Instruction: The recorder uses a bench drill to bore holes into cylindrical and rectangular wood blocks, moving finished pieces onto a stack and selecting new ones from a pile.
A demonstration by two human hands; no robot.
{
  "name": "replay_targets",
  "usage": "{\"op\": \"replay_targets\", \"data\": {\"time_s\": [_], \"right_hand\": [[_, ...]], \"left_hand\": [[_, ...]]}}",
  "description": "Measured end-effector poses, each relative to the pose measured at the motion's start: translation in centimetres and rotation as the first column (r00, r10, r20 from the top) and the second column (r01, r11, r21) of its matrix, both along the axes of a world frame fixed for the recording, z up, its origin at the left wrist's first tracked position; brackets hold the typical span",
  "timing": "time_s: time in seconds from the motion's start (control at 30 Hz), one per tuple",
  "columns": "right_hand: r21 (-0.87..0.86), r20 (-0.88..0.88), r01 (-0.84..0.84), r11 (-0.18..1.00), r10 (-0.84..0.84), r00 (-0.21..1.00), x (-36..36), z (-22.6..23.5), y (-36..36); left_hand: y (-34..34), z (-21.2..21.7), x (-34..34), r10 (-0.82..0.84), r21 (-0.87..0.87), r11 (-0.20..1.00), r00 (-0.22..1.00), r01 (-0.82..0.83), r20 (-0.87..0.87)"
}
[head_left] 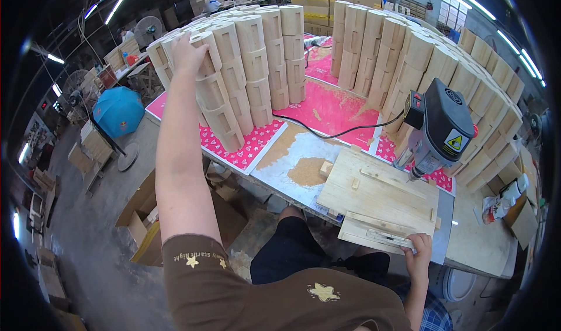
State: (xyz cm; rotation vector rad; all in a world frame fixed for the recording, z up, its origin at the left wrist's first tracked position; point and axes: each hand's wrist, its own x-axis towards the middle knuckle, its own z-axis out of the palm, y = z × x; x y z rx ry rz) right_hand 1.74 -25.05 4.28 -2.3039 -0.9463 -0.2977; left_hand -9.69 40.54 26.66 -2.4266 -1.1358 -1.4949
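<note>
Two hands are occupied: the left hand (186, 55) is laid over a top wooden block (205, 53) of the stack at ten o'clock, fingers curled on it; the right hand (418, 250) grips the jig board (380, 193) at five o'clock. Lifting the block clear is judged next

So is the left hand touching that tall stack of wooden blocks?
Touching. The head view shows the left hand laid over the top block of the stack of wooden blocks, fingers curled onto it, no gap.

1. The stacked blocks (245, 68) are showing pale, bare, matt wood.
2. The jig board (380, 193) is looking like raw, unpainted wood.
3. The drill press head (447, 123) is showing black, slightly glossy plastic.
4. Sawdust (307, 170) is lying coarse at 9 o'clock of the board.
</note>
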Motion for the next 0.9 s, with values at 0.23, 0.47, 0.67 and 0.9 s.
{"op": "replay_targets", "data": {"time_s": [0.23,0.47,0.67,0.9], "right_hand": [[0.017,-0.010,-0.026,1.000,0.026,1.000,-0.2,0.3,-0.3],[-0.010,0.018,-0.050,0.999,0.050,0.999,0.8,0.1,-0.5],[0.052,0.064,0.008,0.999,-0.012,0.998,2.0,-0.4,-1.5],[-0.010,-0.022,0.017,1.000,-0.017,1.000,3.5,0.0,-0.4]], "left_hand": [[-10.0,-7.4,-0.5,-0.218,0.262,0.954,0.939,0.147,0.266],[-15.5,-17.9,-2.8,-0.559,-0.104,0.778,0.758,0.620,0.336],[-19.0,-16.5,-1.1,-0.537,-0.221,0.690,0.692,0.689,0.482],[-17.4,-17.5,3.6,-0.556,-0.270,0.633,0.669,0.725,0.494]]}}
